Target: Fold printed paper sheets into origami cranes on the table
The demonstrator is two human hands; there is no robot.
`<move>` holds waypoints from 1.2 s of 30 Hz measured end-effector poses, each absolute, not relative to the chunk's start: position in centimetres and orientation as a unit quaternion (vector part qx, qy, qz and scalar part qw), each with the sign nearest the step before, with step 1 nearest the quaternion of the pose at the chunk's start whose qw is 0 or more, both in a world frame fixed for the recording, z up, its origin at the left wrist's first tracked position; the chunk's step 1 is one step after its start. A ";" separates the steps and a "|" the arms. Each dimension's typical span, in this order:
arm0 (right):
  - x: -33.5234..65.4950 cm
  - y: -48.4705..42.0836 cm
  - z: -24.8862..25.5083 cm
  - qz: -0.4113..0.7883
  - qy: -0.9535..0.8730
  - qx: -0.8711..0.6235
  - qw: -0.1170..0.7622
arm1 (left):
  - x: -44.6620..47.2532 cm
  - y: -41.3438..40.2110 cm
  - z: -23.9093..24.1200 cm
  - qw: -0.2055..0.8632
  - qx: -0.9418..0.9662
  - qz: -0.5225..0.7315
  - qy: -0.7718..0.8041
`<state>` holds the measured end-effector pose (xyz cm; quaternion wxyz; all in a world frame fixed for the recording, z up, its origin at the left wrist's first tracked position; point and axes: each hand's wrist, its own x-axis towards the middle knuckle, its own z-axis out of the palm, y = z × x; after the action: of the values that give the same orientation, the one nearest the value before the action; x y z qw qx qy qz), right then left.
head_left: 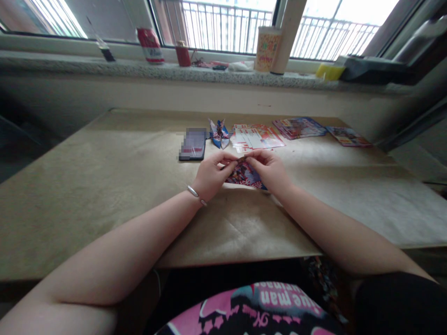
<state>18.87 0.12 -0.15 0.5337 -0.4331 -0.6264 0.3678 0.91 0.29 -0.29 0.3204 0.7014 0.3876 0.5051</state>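
Observation:
A sheet of colourful printed paper (244, 175) lies between my hands on the table, in patterns of blue, red and white. My left hand (213, 172) pinches its far edge from the left, thumb and fingers together. From the right, my right hand (271, 170) pinches the same edge close to the left fingertips. Part of the paper is hidden under both hands. Just beyond them stands a folded paper shape (220, 134) with pointed blue and white tips. A phone (194, 145) rests to its left.
Printed leaflets (260, 137) are spread beyond my right hand. A stack of glossy printed sheets (298, 127) and another printed sheet (349, 136) lie farther right. On the windowsill (125, 70) stand a red can (150, 45), a red container (182, 55) and a paper cup (267, 49).

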 end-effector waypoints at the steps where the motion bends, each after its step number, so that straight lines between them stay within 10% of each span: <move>1: 18.9 0.1 -0.1 0.358 -0.631 -0.433 0.535 | 0.9 0.3 -0.2 0.308 0.707 0.504 0.388; 8: 19.3 -0.4 1.0 0.290 -0.690 -0.409 0.522 | 0.6 -0.1 0.5 0.146 0.771 0.488 0.381; 18: 18.6 -0.3 0.6 0.403 -0.656 -0.394 0.502 | 1.1 0.1 -0.1 0.335 0.731 0.467 0.367; 36: 18.3 -0.6 0.7 0.406 -0.631 -0.417 0.513 | 1.3 0.0 -0.3 0.275 0.723 0.499 0.390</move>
<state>18.30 -0.56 0.67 0.5129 -0.4170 -0.6312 0.4056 1.32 -0.03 -0.27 0.2751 0.7233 0.3902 0.4990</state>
